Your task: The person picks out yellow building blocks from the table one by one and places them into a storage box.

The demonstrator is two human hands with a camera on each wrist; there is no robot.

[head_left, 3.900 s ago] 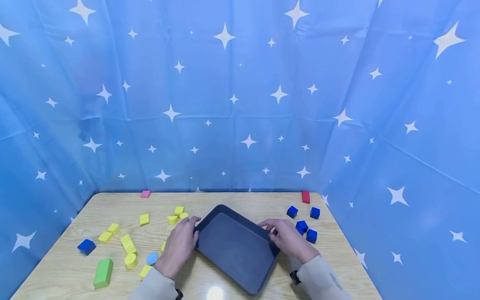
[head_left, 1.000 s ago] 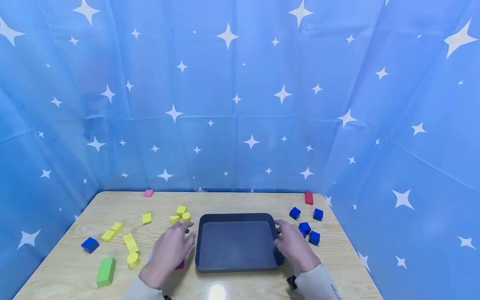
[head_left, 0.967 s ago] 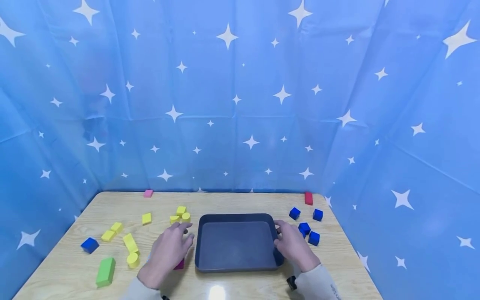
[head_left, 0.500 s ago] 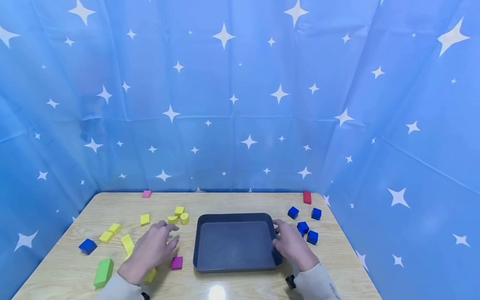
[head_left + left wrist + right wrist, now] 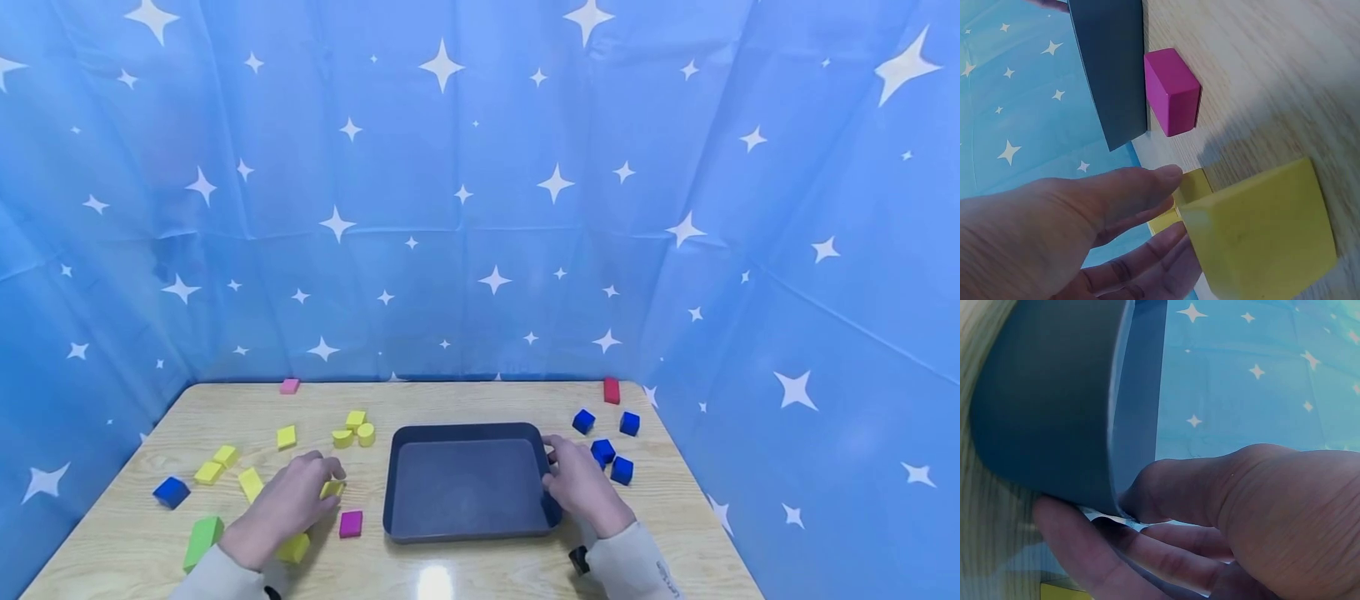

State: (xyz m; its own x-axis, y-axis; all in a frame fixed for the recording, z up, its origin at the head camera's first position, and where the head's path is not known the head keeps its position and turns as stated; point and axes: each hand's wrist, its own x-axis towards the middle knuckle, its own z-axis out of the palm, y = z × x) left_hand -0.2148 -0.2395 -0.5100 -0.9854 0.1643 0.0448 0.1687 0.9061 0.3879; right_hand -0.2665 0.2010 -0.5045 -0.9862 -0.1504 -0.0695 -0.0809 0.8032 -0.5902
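My right hand (image 5: 585,487) grips the right end of a dark grey rectangular tray (image 5: 471,537). In the right wrist view, the thumb (image 5: 1175,490) is at the tray's rim and the fingers lie outside its wall. My left hand (image 5: 288,500) is low over the table, left of the tray, with thumb and fingers spread around a small yellow block (image 5: 332,489). The left wrist view has the thumb tip right at that block (image 5: 1196,185). A larger yellow block (image 5: 1260,231) stands under the palm side. Between left hand and tray lies a magenta block (image 5: 350,524).
Several yellow blocks (image 5: 287,437), a green block (image 5: 202,542), a blue block (image 5: 171,492) and a pink block (image 5: 289,386) lie on the left side. Several blue cubes (image 5: 622,470) and a red block (image 5: 611,391) lie at right. A starry blue curtain (image 5: 480,208) surrounds the table.
The tray, slanted in the earliest frame, now lies straight. My left hand has left the tray's side and moved left to the small yellow block, uncovering the magenta block. The right hand keeps its hold.
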